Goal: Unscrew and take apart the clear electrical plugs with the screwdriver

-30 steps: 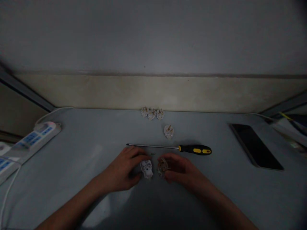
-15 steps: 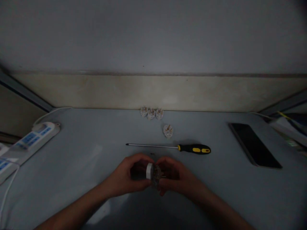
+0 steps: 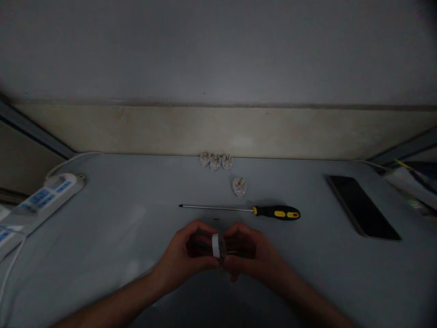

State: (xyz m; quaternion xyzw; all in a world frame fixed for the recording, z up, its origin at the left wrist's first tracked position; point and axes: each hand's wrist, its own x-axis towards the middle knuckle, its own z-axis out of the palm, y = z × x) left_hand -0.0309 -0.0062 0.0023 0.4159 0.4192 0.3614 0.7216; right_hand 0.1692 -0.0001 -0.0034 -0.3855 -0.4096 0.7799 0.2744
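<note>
Lower centre of frame: round white-and-clear plastic plug (image 3: 215, 246) was pinched between left hand (image 3: 182, 253) and right hand (image 3: 256, 255).

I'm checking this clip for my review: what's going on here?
A person's left hand holds a white plastic cover against, or nearly against, a shadowed plug piece with a metal pin in the right hand. Beyond them, a screwdriver with a black-and-yellow handle lies on the grey table. Farther back sit four whitish pronged plug pieces, three clustered.
</note>
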